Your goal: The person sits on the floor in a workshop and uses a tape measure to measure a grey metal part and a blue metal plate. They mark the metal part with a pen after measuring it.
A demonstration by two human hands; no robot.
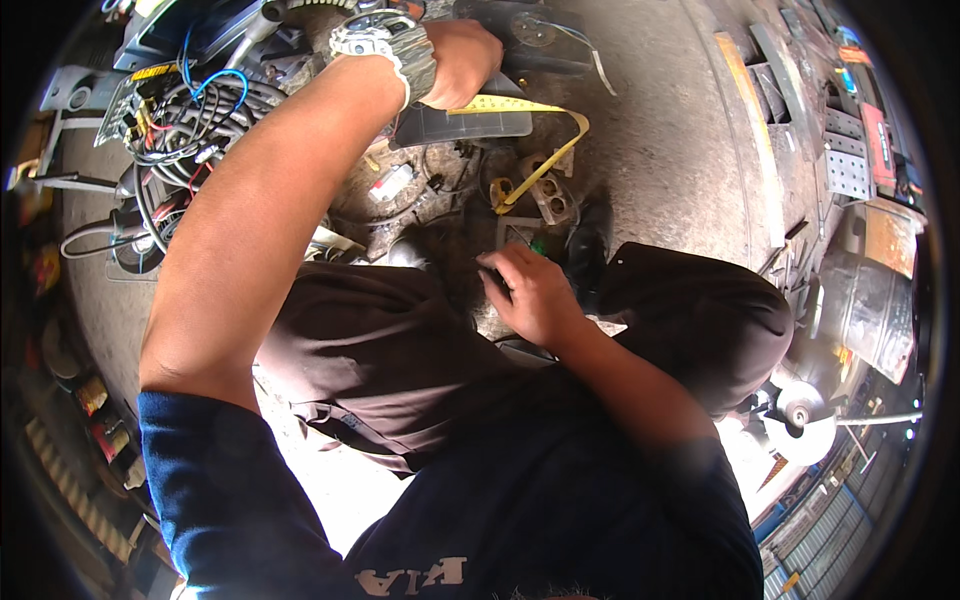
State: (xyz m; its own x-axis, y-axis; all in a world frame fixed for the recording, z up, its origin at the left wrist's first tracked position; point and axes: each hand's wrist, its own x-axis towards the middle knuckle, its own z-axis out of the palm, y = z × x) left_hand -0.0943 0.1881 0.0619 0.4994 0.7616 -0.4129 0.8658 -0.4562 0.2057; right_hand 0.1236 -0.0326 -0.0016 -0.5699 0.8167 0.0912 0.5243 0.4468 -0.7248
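Note:
My left hand [465, 62] reaches far forward, closed, at the edge of a flat dark grey panel [462, 126]. Its fingertips are hidden, so what they grip does not show. The yellow blade of a tape measure [552, 106] comes out from under this hand, runs along the panel, then bends sharply back toward me. Its near end drops by a grey block with round holes [553, 198]. Between my knees is my right hand [537, 292], fingers loosely curled and apart, holding nothing visible. It is nearest to a small grey frame [516, 232] on the ground.
Tangled cables [190, 140] and tools crowd the left. A small white container [391, 182] lies ahead of my knees. Long metal strips [755, 140], perforated plates [847, 172] and a dented metal drum [868, 285] stand right. An angle grinder-like disc tool [800, 408] is at lower right.

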